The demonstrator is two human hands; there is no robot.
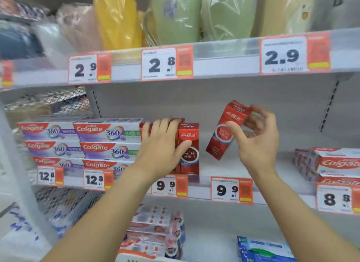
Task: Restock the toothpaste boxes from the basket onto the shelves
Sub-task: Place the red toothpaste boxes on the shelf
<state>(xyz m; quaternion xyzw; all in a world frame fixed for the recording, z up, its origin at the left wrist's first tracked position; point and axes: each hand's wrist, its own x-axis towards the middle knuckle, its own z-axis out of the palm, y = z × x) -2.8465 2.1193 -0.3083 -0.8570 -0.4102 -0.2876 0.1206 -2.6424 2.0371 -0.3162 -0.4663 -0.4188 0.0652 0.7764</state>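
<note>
Two forearms are seen entering from 6 o'clock and reaching up to the middle shelf. At 9 o'clock of centre, the left hand is laid flat, fingers straight and together, against a row of upright red boxes, which are steadied by it. At 3 o'clock of centre, a single red toothpaste box is pinched by the right hand, thumb on its front face and fingers curled behind its top; the box is held tilted, clear of the shelf, just beside the standing row. The basket is not in view.

The step is judged to be the seating of this box. It is best brought upright, lowered at the row's 3 o'clock side with its printed face outward, and slid flush while the row is braced, so that nothing is toppled.

The shelf surface is white and bears price tags along its front lip. Stacked white toothpaste cartons lie at 9 o'clock, further cartons at 3 o'clock. Farther up, at 12 o'clock, plastic-wrapped cups are ranged on the upper shelf.
</note>
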